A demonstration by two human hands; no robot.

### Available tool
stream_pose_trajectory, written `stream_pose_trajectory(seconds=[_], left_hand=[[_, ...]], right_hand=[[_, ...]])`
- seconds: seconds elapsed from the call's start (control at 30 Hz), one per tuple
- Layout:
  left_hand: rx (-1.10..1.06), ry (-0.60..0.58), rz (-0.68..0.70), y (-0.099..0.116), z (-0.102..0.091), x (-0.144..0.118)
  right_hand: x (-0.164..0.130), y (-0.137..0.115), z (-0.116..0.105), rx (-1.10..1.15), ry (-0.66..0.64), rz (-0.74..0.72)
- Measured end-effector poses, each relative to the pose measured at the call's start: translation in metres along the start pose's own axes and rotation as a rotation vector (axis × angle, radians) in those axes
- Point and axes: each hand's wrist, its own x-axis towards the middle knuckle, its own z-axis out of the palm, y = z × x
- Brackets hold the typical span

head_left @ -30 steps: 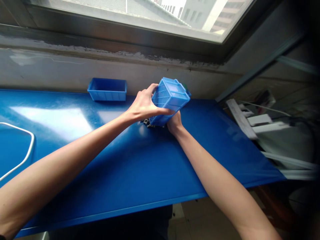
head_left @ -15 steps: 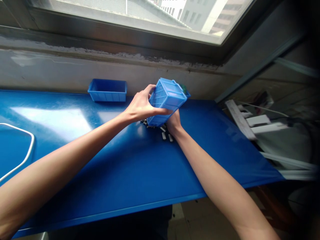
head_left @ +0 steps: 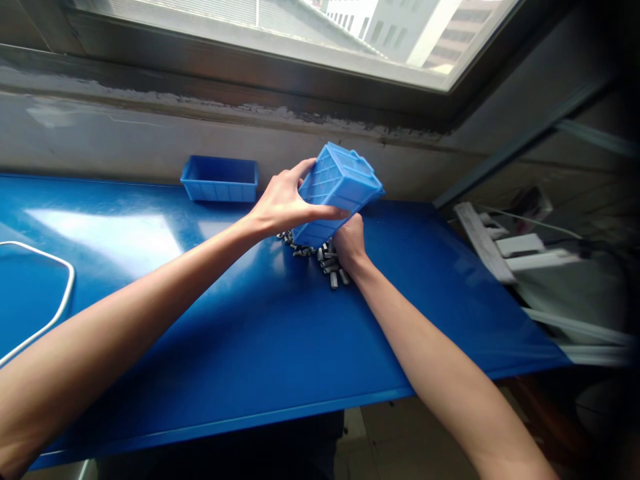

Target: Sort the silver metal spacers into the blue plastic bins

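Observation:
I hold a light blue plastic bin [head_left: 340,190] tipped over, its ribbed bottom facing up toward me, above the blue table [head_left: 250,320]. My left hand [head_left: 283,203] grips its left side with the thumb across the near face. My right hand [head_left: 349,243] holds it from underneath at the near right. Several small grey metal cylinders [head_left: 325,260] lie in a heap on the table under the bin's mouth, between my two hands.
A second blue bin [head_left: 220,179] stands upright at the back against the wall. A white cord [head_left: 45,293] loops at the left edge. Right of the table edge lie white strips and cables [head_left: 510,247]. A window sill runs along the back.
The bin has been tilted further and lifted a little. More grey cylinders have spilled out onto the table beneath it. Both hands keep their hold.

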Motion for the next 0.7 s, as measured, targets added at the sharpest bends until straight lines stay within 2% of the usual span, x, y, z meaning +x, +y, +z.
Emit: stream_pose_trajectory(seconds=[0.07,0.17,0.3,0.53,0.7], left_hand=[[-0.017,-0.008,0.016,0.0,0.0,0.002],[0.009,-0.038,0.033,0.001,0.0,0.003],[-0.006,-0.019,0.035,0.002,-0.002,0.001],[-0.032,-0.026,0.052,0.004,-0.017,-0.004],[-0.098,0.007,0.043,0.007,-0.028,-0.013]], right_hand=[[-0.001,-0.002,0.0,0.007,0.067,0.023],[-0.001,-0.002,-0.001,-0.005,0.048,-0.003],[0.0,-0.004,-0.002,-0.023,0.026,-0.004],[0.001,-0.008,-0.008,-0.178,-0.151,-0.08],[-0.002,-0.011,-0.009,-0.204,-0.239,-0.204]])
